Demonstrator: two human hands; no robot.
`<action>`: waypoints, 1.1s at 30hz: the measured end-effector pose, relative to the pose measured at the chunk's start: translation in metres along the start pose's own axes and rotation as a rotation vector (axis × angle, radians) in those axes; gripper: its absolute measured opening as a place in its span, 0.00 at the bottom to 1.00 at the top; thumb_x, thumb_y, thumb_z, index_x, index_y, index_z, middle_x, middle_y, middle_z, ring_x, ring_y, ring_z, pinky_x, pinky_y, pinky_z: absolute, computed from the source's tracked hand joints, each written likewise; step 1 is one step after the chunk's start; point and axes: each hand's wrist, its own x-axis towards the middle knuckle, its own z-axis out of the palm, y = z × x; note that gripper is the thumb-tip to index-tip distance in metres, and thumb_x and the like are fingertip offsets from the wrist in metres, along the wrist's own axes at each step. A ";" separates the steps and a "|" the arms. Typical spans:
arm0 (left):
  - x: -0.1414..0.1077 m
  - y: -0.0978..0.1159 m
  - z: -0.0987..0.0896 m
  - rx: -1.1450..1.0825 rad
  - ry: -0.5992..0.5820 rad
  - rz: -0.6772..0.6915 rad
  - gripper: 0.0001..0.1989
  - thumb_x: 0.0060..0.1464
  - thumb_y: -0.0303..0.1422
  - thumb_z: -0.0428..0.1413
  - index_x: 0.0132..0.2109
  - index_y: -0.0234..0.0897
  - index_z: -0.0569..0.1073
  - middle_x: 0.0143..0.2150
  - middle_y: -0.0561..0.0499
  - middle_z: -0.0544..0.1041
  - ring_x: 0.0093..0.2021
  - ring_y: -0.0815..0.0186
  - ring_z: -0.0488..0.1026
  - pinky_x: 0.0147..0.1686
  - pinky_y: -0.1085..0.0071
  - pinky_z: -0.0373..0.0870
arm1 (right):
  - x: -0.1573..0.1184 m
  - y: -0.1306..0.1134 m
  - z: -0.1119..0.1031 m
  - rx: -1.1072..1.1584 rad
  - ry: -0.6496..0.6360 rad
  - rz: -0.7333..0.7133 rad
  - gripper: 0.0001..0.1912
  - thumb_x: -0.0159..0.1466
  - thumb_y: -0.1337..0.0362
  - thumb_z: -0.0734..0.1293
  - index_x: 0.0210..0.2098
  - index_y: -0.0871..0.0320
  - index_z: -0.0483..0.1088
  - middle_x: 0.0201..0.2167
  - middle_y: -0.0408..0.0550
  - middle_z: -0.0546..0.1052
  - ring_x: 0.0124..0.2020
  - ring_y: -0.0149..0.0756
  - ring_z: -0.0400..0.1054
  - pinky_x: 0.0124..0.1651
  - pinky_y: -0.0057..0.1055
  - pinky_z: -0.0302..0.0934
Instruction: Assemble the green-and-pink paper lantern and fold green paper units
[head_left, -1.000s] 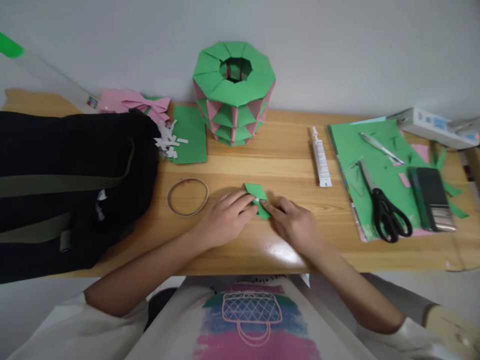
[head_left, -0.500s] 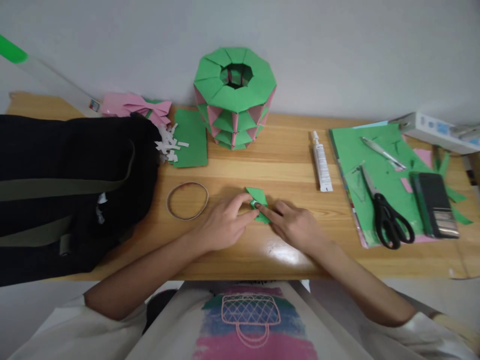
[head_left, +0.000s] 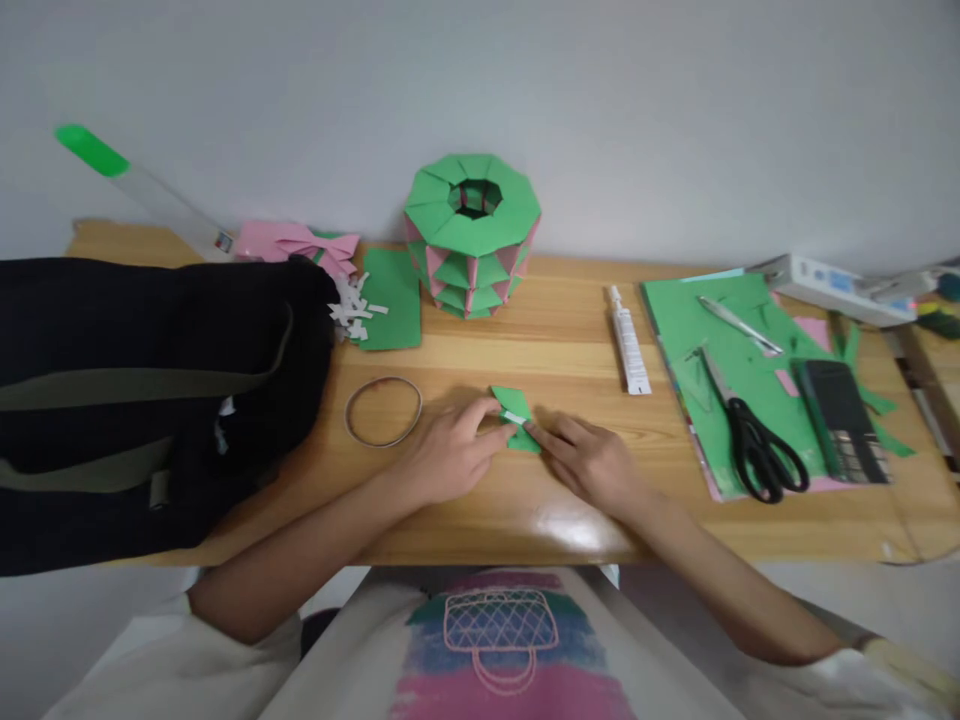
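A small folded piece of green paper (head_left: pixel 511 399) lies flat on the table in front of me, with a short white strip (head_left: pixel 513 417) across its middle. My left hand (head_left: pixel 454 452) grips the paper's left side between thumb and index finger, against the tabletop. From the right, my right hand (head_left: pixel 589 458) reaches in with its index finger stretched out. That fingertip touches the right end of the strip, and the hand holds nothing. Left of my hands sits a thin ring (head_left: pixel 383 411). Behind them stands a green and pink folded-paper structure (head_left: pixel 474 240) with a round opening on top.
A black bag (head_left: pixel 165 400) covers the left side, beside white paper scraps (head_left: pixel 354 308) and a pink paper bow (head_left: pixel 319 247). To the right are a glue tube (head_left: pixel 630 345), green sheets (head_left: pixel 675 330), a pen (head_left: pixel 739 324), black-handled scissors (head_left: pixel 756 445), a dark device (head_left: pixel 838 420) and a power strip (head_left: pixel 832 288).
My right index finger has slid from the strip's left end to its right end, uncovering the white strip. My left hand keeps its grip. The whole view has shifted slightly.
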 end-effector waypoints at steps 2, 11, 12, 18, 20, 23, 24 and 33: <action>0.001 -0.001 0.001 -0.162 0.034 -0.055 0.20 0.53 0.22 0.48 0.52 0.38 0.72 0.51 0.40 0.70 0.47 0.56 0.72 0.45 0.57 0.71 | -0.005 -0.001 0.002 0.080 0.051 0.067 0.16 0.66 0.68 0.56 0.46 0.63 0.73 0.32 0.54 0.75 0.34 0.37 0.70 0.35 0.31 0.65; 0.010 -0.015 0.006 -0.538 0.262 -0.217 0.11 0.52 0.21 0.51 0.37 0.36 0.76 0.43 0.45 0.75 0.46 0.63 0.73 0.49 0.62 0.70 | 0.032 -0.021 -0.003 0.258 0.162 0.503 0.13 0.61 0.61 0.64 0.43 0.60 0.72 0.35 0.52 0.75 0.37 0.40 0.69 0.38 0.33 0.63; 0.012 -0.016 0.007 -0.547 0.277 -0.229 0.10 0.51 0.21 0.52 0.37 0.36 0.76 0.42 0.45 0.75 0.45 0.63 0.74 0.49 0.62 0.71 | 0.037 -0.025 -0.001 0.232 0.164 0.522 0.12 0.60 0.61 0.65 0.41 0.60 0.73 0.36 0.54 0.75 0.38 0.41 0.69 0.39 0.34 0.63; 0.018 -0.015 -0.003 -0.551 0.336 -0.298 0.10 0.48 0.20 0.52 0.34 0.34 0.76 0.38 0.46 0.77 0.41 0.64 0.76 0.42 0.66 0.74 | 0.049 -0.023 0.004 0.123 0.165 0.567 0.09 0.63 0.68 0.62 0.33 0.60 0.75 0.34 0.54 0.76 0.37 0.41 0.70 0.39 0.32 0.61; 0.021 -0.011 -0.015 -0.517 0.381 -0.337 0.10 0.50 0.22 0.51 0.36 0.34 0.75 0.40 0.45 0.76 0.43 0.63 0.74 0.44 0.65 0.73 | 0.049 -0.014 -0.005 0.102 0.158 0.533 0.10 0.64 0.68 0.61 0.34 0.60 0.75 0.35 0.53 0.77 0.39 0.39 0.70 0.41 0.31 0.61; 0.024 -0.004 -0.034 -0.457 0.411 -0.394 0.11 0.51 0.23 0.50 0.40 0.35 0.74 0.43 0.45 0.75 0.47 0.60 0.72 0.47 0.61 0.71 | 0.051 -0.004 -0.018 0.080 0.119 0.470 0.08 0.63 0.67 0.63 0.35 0.60 0.74 0.37 0.52 0.77 0.41 0.38 0.70 0.43 0.29 0.61; 0.025 -0.002 -0.039 -0.440 0.397 -0.408 0.11 0.50 0.23 0.51 0.39 0.36 0.74 0.43 0.45 0.74 0.48 0.59 0.71 0.49 0.60 0.69 | 0.051 -0.004 -0.020 0.073 0.098 0.452 0.07 0.63 0.65 0.64 0.37 0.59 0.74 0.37 0.51 0.77 0.41 0.38 0.70 0.43 0.29 0.61; 0.038 0.009 -0.040 -0.516 0.190 -0.565 0.05 0.47 0.25 0.55 0.34 0.34 0.74 0.38 0.43 0.77 0.41 0.55 0.74 0.49 0.53 0.69 | 0.059 -0.001 -0.021 -0.004 0.036 0.467 0.12 0.66 0.70 0.59 0.35 0.60 0.75 0.33 0.54 0.79 0.34 0.37 0.74 0.35 0.28 0.63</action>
